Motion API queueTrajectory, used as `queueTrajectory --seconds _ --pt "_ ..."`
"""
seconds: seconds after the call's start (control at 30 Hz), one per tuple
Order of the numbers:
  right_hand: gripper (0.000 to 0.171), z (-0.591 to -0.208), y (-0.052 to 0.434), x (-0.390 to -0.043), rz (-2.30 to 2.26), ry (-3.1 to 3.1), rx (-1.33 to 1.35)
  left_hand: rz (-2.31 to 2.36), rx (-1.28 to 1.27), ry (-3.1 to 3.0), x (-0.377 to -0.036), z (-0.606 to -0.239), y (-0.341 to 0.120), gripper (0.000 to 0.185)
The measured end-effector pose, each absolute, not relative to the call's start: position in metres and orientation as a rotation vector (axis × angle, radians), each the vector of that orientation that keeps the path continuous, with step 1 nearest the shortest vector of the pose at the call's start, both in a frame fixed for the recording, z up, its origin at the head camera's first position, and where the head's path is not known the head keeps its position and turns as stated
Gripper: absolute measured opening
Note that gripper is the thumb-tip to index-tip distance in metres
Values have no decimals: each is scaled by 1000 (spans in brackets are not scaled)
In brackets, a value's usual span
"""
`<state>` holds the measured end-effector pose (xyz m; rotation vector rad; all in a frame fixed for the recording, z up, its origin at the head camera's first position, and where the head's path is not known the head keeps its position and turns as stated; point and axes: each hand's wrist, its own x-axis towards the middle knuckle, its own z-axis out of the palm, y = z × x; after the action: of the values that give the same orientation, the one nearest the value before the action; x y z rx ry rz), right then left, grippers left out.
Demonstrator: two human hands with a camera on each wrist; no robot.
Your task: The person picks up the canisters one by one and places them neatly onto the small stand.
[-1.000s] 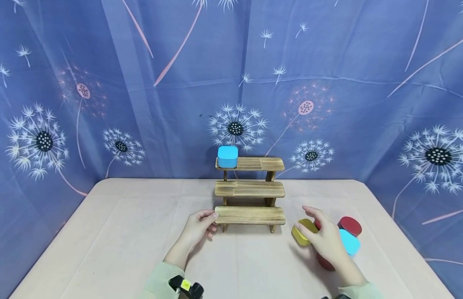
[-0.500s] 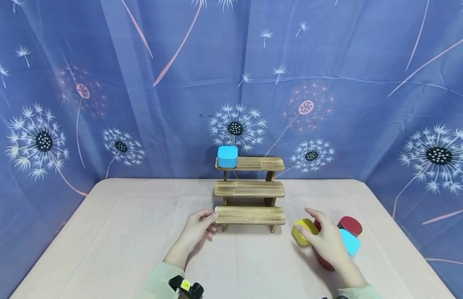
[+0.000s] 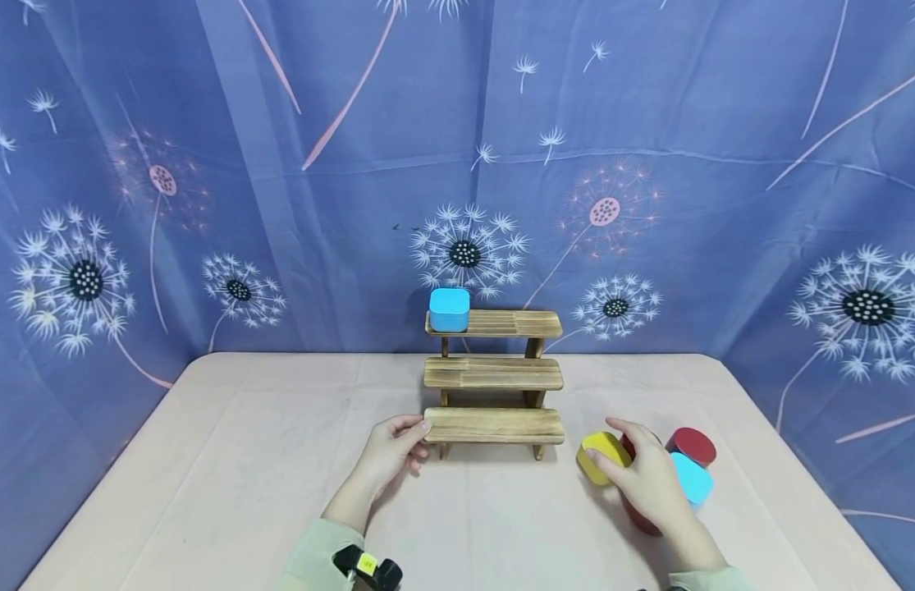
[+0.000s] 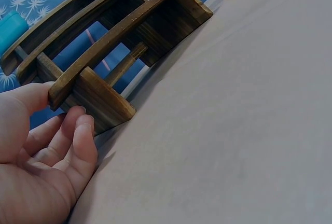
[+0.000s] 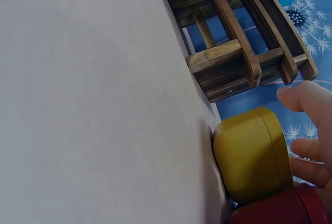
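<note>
Right hand [image 3: 649, 484] nearest, fingers curled round yellow box [image 3: 603, 456], gripping it low over table [image 3: 243, 492], just right of rack's bottom step. Beneath and behind hand: red box [image 3: 692, 446], blue box [image 3: 692, 480], packed close. Left hand [image 3: 389, 450] touches left end of wooden step rack [image 3: 494, 373], thumb on bottom step, fingers loosely bent beside leg. Farther: second blue box [image 3: 450, 309] on left end of top step. Dandelion curtain [image 3: 280, 164] behind.

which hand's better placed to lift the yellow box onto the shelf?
Right. The right hand already touches the yellow box; the left hand rests on the shelf at its left end, steadying it.
</note>
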<state>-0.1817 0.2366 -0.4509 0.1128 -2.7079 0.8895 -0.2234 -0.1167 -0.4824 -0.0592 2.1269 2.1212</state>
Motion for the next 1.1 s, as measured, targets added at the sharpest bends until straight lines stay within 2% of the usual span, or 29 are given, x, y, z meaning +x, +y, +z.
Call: queueTrajectory --seconds 0.7,1.1 --pt "60 -460 239 -184 802 -2744 133 2119 -71 2136 -224 -483 -117 37" --pt "73 -453 236 -180 752 -2814 146 2118 -70 2138 -224 -483 -117 36"
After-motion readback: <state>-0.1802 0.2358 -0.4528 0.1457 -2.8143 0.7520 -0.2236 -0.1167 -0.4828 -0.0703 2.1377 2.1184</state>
